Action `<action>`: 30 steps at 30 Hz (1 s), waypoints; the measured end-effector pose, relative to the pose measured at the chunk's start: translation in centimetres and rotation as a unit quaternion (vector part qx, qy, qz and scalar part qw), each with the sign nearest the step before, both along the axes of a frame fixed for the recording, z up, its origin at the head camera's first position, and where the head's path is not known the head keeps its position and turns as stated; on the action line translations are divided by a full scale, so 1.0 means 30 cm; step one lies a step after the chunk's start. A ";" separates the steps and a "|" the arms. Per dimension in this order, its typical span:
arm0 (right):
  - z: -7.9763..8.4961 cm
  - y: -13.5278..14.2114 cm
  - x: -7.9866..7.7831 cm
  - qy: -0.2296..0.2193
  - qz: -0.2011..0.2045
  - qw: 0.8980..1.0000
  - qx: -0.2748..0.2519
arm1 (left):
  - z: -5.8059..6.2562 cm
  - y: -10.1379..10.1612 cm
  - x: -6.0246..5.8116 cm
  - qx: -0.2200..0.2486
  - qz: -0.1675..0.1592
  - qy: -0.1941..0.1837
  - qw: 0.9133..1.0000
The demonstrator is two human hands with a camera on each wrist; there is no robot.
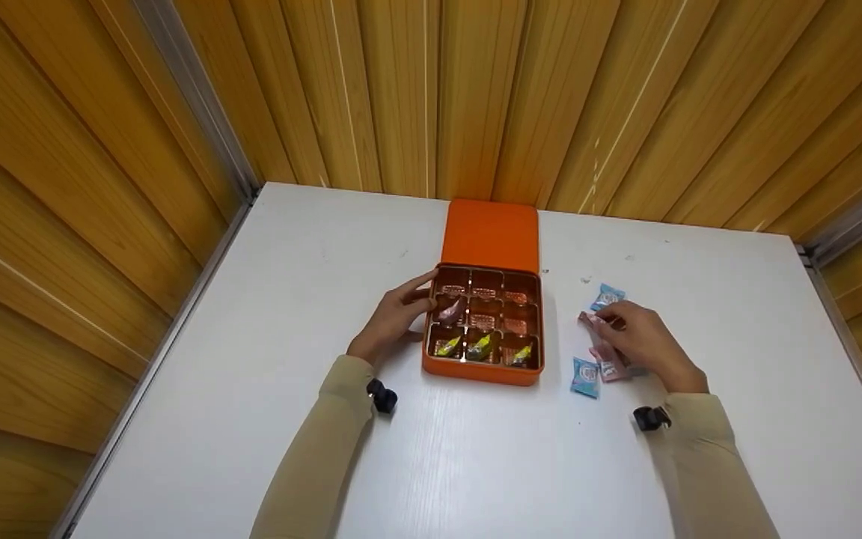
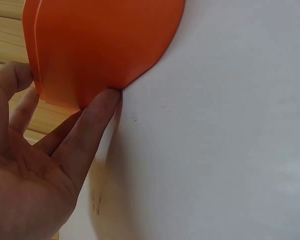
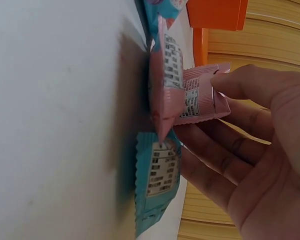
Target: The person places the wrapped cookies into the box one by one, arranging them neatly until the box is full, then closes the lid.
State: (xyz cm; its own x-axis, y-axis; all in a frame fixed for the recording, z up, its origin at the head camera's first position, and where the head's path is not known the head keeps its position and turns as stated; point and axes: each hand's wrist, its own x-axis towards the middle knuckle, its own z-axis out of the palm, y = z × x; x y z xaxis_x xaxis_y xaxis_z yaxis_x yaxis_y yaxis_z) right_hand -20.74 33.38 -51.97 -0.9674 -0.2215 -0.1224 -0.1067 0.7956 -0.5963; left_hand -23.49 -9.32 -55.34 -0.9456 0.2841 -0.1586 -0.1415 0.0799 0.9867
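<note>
An orange box (image 1: 483,373) with a compartment insert lies in the middle of the table, its lid (image 1: 491,236) folded back behind it. My left hand (image 1: 395,318) rests against the box's left side, its fingers touching the orange wall (image 2: 105,45). To the right of the box, my right hand (image 1: 644,337) pinches a pink candy packet (image 3: 202,95) between thumb and fingers. Another pink packet (image 3: 167,80) lies just beside it. Blue candy packets (image 1: 585,376) lie near that hand, one farther back (image 1: 608,296).
Yellow-green wrapped pieces (image 1: 482,347) sit in the three front compartments. A pinkish wrapped piece (image 1: 451,310) lies in the middle-left one. Wood-patterned walls (image 1: 468,97) enclose the white table (image 1: 289,299) at the back and both sides.
</note>
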 end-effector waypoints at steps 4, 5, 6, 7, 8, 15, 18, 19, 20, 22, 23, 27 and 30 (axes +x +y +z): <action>0.003 0.001 -0.001 0.005 -0.002 1.000 -0.003 | 0.001 -0.003 0.000 -0.004 -0.001 0.002 1.000; 0.003 0.002 -0.001 0.008 -0.001 1.000 -0.003 | 0.001 -0.003 0.000 -0.005 -0.001 0.001 1.000; 0.003 0.003 -0.001 0.008 -0.001 1.000 -0.004 | 0.002 -0.003 0.000 -0.004 -0.001 0.000 1.000; 0.004 0.004 0.000 0.008 -0.002 1.000 -0.004 | 0.002 -0.003 0.001 -0.003 -0.002 -0.001 1.000; 0.004 0.005 0.001 0.009 -0.002 1.000 -0.004 | 0.003 -0.003 0.001 -0.003 -0.002 -0.001 1.000; -0.003 0.006 -0.002 0.015 -0.005 1.000 -0.007 | 0.001 -0.002 0.001 -0.003 0.000 0.005 1.000; -0.005 0.006 -0.002 0.015 -0.010 1.000 -0.009 | -0.003 -0.003 0.000 -0.004 0.002 0.008 1.000; -0.005 0.006 -0.002 0.013 -0.012 1.000 -0.010 | -0.004 -0.003 0.000 -0.003 0.002 0.009 1.000; -0.005 0.005 -0.001 0.012 -0.014 1.000 -0.011 | -0.005 -0.004 0.000 -0.003 0.002 0.009 1.000; -0.003 0.004 0.001 0.009 -0.015 1.000 -0.013 | -0.005 -0.004 0.000 0.001 0.000 0.010 1.000; -0.003 0.003 0.000 0.007 -0.016 1.000 -0.014 | -0.005 -0.004 0.000 0.002 -0.001 0.010 1.000; -0.007 -0.003 -0.002 0.015 -0.012 1.000 -0.016 | -0.005 -0.004 0.000 0.007 -0.003 0.008 1.000; -0.010 -0.007 -0.004 0.022 -0.007 1.000 -0.015 | -0.004 -0.002 0.000 0.006 -0.003 0.007 1.000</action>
State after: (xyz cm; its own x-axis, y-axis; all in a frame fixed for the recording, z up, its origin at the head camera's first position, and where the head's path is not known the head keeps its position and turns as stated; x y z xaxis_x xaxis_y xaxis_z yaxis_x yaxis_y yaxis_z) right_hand -20.87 33.16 -52.26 -0.9747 -0.2114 -0.0721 -0.1233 0.7785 -0.6155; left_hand -23.49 -9.39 -55.46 -0.9462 0.2910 -0.1415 -0.1271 0.0679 0.9896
